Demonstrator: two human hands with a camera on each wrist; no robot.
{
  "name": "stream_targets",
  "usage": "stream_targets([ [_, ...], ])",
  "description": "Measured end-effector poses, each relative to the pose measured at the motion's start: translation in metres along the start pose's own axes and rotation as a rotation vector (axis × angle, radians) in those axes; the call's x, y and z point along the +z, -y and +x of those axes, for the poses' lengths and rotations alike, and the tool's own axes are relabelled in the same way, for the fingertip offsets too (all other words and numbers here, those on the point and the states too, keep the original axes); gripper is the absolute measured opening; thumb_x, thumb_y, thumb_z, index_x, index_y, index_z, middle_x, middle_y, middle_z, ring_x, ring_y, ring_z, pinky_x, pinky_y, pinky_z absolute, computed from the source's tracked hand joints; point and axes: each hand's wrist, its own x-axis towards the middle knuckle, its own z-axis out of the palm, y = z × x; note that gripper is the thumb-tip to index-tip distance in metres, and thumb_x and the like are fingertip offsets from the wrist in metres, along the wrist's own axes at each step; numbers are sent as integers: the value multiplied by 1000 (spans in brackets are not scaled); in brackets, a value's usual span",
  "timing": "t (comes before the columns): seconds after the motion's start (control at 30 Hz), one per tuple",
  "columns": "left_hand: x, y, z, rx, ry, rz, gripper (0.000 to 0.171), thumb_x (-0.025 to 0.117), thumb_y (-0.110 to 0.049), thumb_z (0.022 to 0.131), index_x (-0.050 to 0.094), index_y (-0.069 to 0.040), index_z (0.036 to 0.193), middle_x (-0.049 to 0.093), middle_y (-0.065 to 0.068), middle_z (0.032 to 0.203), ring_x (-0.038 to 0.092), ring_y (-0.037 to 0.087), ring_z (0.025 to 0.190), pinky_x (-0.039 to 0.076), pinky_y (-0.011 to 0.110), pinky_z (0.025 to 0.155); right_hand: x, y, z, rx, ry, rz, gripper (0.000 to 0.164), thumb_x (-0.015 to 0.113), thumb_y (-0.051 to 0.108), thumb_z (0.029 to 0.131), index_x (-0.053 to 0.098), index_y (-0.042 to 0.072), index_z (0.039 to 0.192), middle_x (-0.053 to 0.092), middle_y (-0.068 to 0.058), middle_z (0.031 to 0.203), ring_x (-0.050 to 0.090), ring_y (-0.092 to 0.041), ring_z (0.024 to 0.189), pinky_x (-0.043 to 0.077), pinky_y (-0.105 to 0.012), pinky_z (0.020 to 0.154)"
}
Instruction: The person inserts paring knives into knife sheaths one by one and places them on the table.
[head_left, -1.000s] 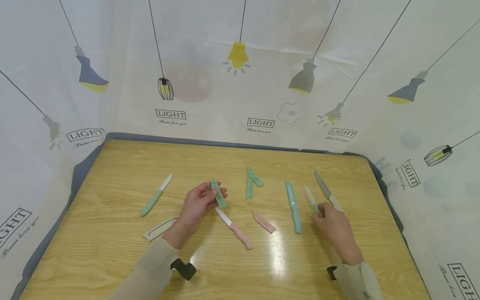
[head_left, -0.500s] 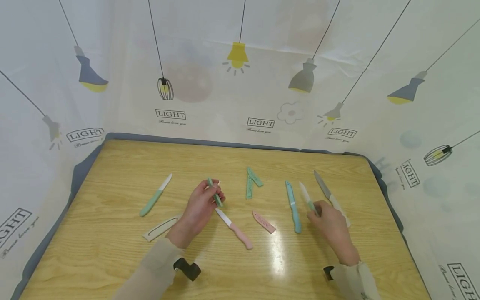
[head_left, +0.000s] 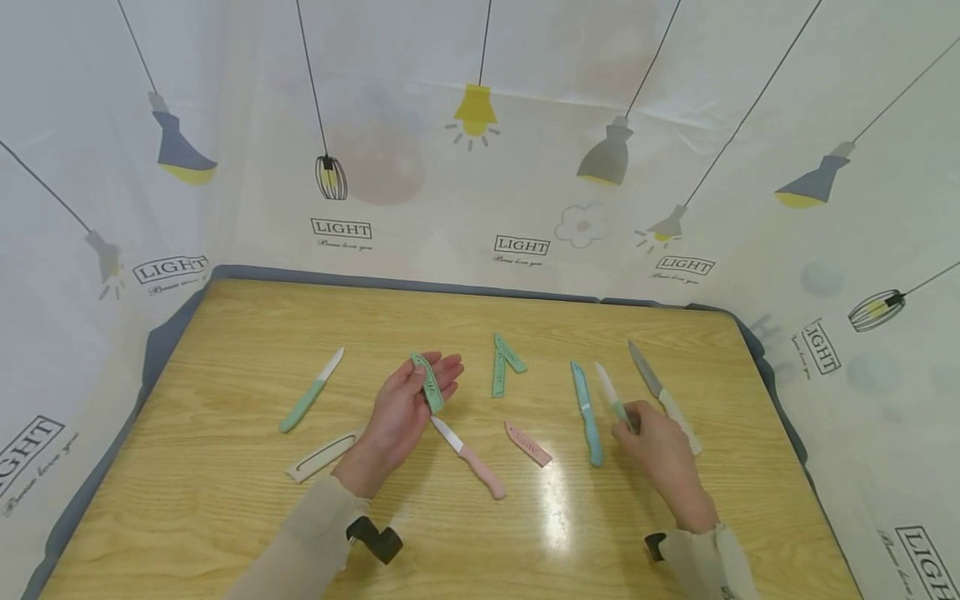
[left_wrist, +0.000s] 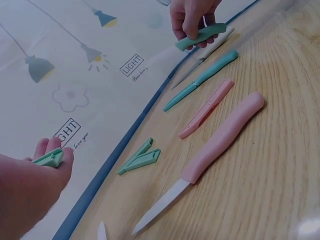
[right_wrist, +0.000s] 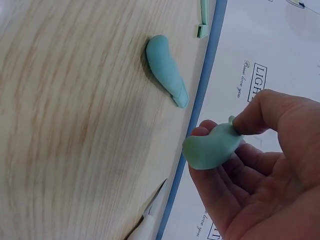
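Observation:
My left hand [head_left: 403, 408] is turned palm up, with the thumb pinning a green knife sheath [head_left: 428, 384] against the fingers. In the right wrist view, my right hand [right_wrist: 260, 165] pinches the green handle of a paring knife [right_wrist: 212, 147]; its white blade points away from me in the head view. Near the left hand lie a pink-handled knife [head_left: 471, 461] and a cream sheath [head_left: 324, 457]. Beside the right hand are a blue knife [head_left: 587, 414] with its blade sheathed and a larger knife [head_left: 665, 398] with a cream handle, partly behind the hand.
Another green-handled knife [head_left: 312, 392] lies bare at the left of the wooden table [head_left: 225, 533]. Two green sheaths [head_left: 501, 367] overlap at the middle back, with a pink sheath [head_left: 528, 443] nearer me. A printed curtain [head_left: 420, 192] stands behind the table's dark edge.
My left hand has rolled the green sheath from face-on to edge-on and back, its fingers now spread wider. My right hand has drifted slightly left with the green-handled knife.

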Motion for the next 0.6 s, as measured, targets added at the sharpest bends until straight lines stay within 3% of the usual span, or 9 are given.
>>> stream_targets([
  [0.17, 2, 0, -2, 26, -31, -35, 22, 26, -8, 107, 32, 1, 127, 44, 25, 135, 47, 35, 127, 43, 38, 104, 3, 1, 0, -53, -17, 44, 38, 50, 18, 92, 56, -5, 121, 65, -17, 107, 57, -20, 76, 52, -32, 61],
  [0.33, 2, 0, -1, 36, -88, -45, 21, 31, -4, 106, 37, 2, 125, 47, 18, 118, 51, 34, 120, 45, 37, 103, 7, 5, -1, -133, -27, 124, 31, 47, 14, 96, 55, -5, 120, 67, -15, 98, 58, -17, 70, 51, -27, 52],
  [0.6, -1, 0, -1, 26, -107, -37, 27, 37, -9, 105, 40, 0, 130, 48, 23, 136, 52, 31, 123, 46, 36, 102, 14, 18, -5, -199, 66, 301, 28, 42, 16, 103, 49, -4, 123, 65, -16, 102, 64, -23, 87, 57, -29, 67],
])
